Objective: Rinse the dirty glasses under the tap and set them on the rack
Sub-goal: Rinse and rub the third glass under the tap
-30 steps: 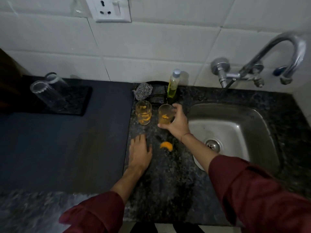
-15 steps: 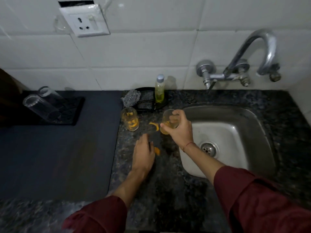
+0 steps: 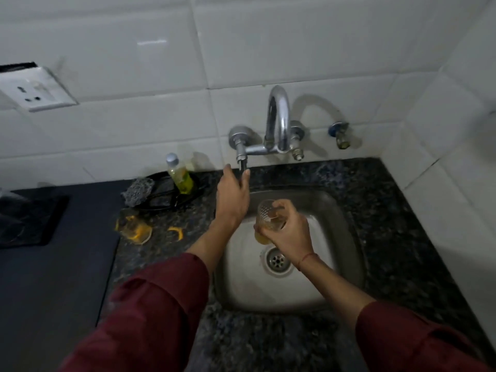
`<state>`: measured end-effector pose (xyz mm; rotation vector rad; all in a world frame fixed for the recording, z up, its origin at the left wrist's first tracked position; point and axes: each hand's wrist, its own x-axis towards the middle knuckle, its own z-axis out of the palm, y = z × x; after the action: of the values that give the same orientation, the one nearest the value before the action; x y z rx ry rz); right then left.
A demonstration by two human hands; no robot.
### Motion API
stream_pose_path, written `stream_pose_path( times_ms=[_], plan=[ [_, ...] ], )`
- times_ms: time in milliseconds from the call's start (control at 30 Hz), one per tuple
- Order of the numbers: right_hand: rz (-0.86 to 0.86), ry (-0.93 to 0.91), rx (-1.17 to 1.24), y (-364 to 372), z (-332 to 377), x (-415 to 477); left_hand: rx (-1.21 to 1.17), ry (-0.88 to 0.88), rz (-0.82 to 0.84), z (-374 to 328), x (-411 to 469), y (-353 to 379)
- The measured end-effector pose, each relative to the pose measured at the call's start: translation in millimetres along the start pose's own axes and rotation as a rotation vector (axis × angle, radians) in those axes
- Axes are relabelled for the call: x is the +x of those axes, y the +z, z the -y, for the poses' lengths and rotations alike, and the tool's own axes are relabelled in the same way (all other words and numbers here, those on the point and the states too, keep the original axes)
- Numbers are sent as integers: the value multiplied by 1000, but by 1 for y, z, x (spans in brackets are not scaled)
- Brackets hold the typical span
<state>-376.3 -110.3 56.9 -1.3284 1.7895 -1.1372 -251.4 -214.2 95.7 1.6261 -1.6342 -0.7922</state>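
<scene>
Head view: the left hand (image 3: 232, 196) was up at the tap lever (image 3: 242, 163), thumb and forefinger on either side of it; whether they pinched it could not be told. The right hand (image 3: 285, 232) curled its fingers round the dirty glass (image 3: 267, 216), held tilted over the sink (image 3: 346, 237), rim clear above the fingers and yellowish base below them. Best to centre the mouth under the spout (image 3: 279, 116) and open the water gently.

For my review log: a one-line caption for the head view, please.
Left hand at the tap handle while the right hand holds a dirty glass over the sink.
</scene>
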Motion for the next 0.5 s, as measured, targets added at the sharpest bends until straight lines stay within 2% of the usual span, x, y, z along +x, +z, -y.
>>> stream_pose_path(
  times_ms=[200, 500],
  plan=[
    [-15, 42, 24, -7, 2, 13, 15, -63, -24, -22, 27, 17],
    [-8, 51, 0, -8, 6, 23, -81, -157, -109, -20, 32, 20]
  ],
)
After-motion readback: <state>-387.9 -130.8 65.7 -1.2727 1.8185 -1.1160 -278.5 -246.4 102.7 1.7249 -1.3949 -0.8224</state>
